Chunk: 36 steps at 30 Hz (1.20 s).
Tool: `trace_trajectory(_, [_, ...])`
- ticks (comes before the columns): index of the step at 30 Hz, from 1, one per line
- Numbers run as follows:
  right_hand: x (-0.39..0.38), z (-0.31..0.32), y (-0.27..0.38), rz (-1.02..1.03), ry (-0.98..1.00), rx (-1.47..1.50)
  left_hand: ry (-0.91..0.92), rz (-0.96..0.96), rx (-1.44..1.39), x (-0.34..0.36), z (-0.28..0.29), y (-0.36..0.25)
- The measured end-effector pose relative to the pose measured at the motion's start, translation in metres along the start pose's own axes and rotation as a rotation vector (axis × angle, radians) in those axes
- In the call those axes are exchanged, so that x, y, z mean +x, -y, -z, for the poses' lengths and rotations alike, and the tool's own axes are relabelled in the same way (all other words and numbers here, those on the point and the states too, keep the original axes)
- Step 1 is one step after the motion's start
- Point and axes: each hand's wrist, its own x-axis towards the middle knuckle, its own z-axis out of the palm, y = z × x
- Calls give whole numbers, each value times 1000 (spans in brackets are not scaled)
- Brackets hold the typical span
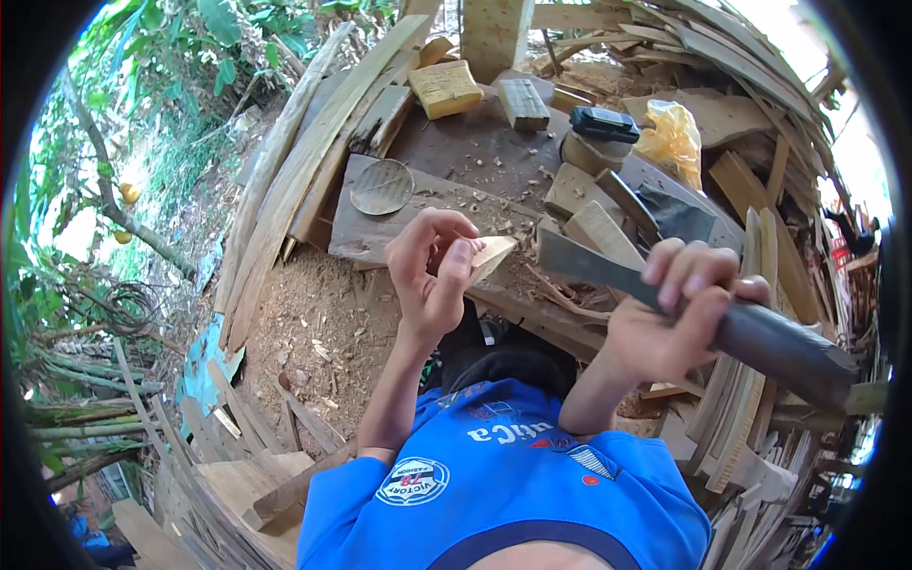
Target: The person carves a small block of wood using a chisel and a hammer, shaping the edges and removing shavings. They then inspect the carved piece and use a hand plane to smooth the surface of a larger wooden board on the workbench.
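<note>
Between the thumb and fingers of my left hand [432,275] is a small, pale, wedge-shaped piece of wood [493,258], its pointed end toward the right. My right hand [679,313] grips a broad-bladed knife [594,269] where its dark metal blade meets the thick dark handle [784,353]. The blade's squared end points left, a short way from the wood piece and apart from it. Both hands are over the near edge of a low wooden work surface [456,152] strewn with shavings.
On the surface lie a round wooden disc [382,186], a yellowish block [445,89] and a grey block [523,104]. A black device [605,123] rests on a stump beside a yellow plastic bag [671,138]. Long planks [294,180] lean at left; wood strips pile up at right.
</note>
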Motion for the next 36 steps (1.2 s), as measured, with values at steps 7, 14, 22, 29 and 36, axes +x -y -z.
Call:
trace_trajectory(7, [-1,-4,-3,-150,-17,58,101,-69,-80,22,-19,12])
trace_trajectory(14, [13,7,-7,-84,20,-42,222,-47,-264,32,-43,40])
trace_trajectory(22, [54,12,8,26,160,165,274,104,-277,25,-49,41])
trace_trajectory(29, [56,15,6,-23,307,279,271,53,-247,21,-51,40])
trace_trajectory(36, [72,-16,47,78,27,-33,77,-12,-108,20,-39,39])
